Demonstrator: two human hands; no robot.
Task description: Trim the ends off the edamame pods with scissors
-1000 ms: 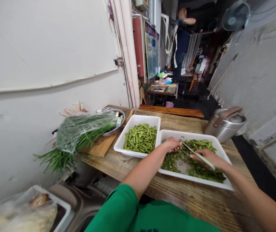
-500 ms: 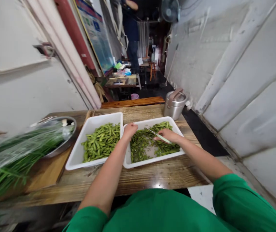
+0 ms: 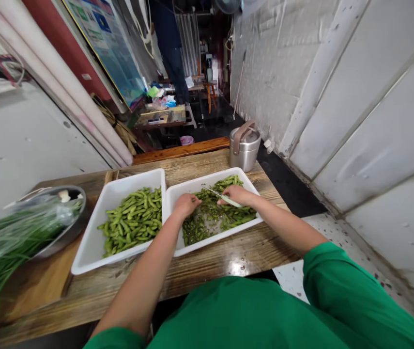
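Observation:
My right hand [image 3: 237,195] is closed around scissors [image 3: 231,200] with a pale green handle, their thin metal blades pointing up and left. These are over the right white tray [image 3: 224,236], which holds green soybean pods [image 3: 237,219] and many small dark green bits in water. Left of the blades, my left hand [image 3: 187,205] has its fingertips pinched together above the same tray; whatever is between them is too small to make out. The left white tray [image 3: 117,264], beside it, holds a heap of whole soybean pods [image 3: 134,218].
A metal pot with a brown handle [image 3: 245,148] stands behind the right tray. Bagged green stalks [image 3: 21,247] lie across a metal bowl [image 3: 78,228] and wooden board [image 3: 45,286] at left. Beyond the wooden table [image 3: 207,264], a person [image 3: 170,43] stands near another table.
The view has shifted right and tilted down, so the trays appear further left. My left hand has come down from the tray's far rim toward the pods. The scissors remain in my right hand.

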